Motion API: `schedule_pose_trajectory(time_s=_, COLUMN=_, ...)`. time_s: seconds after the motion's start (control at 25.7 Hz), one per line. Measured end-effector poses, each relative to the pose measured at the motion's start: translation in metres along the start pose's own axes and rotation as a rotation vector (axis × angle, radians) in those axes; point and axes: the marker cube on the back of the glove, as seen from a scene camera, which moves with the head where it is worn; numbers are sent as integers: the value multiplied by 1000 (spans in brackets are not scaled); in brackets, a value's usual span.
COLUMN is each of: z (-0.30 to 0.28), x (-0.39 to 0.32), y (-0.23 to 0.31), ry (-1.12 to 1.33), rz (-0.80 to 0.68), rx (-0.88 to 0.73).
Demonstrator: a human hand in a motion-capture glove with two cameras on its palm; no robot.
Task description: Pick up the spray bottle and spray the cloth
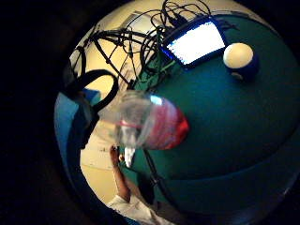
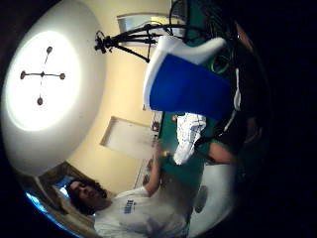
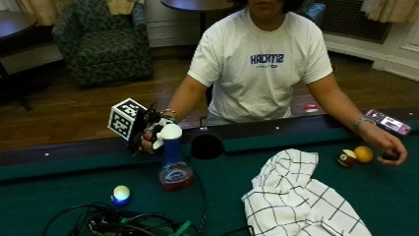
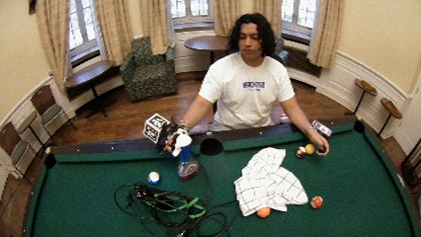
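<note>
Now the right hand (image 3: 149,135) grips the bottle (image 3: 173,164) at its head, base on the felt, well apart from the cloth (image 3: 298,196). Lift straight, then turn the nozzle toward the cloth before squeezing.

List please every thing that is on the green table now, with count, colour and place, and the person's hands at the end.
spray bottle: 1, white head, blue neck, red liquid; near the pocket, held up.
cloth: 1, white with black checks; lying crumpled beside the bottle.
balls: 6; white-and-blue one by the cables, two near the bare hand, two at the cloth's near edge, and a dark one under the bare hand.
cables: 1 bundle, black and green; near edge.
right hand: gloved, grips the bottle's head.
bare hand: rests on the felt.
</note>
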Motion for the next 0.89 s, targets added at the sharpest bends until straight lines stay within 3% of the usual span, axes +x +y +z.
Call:
schedule_pose_trajectory(time_s=0.39, z=-4, x=2, y=4, ry=-119, rz=-17, rx=76)
schedule_pose_trajectory(time_s=0.89, z=16, x=7, y=10, ry=-90, rz=62, rx=-23)
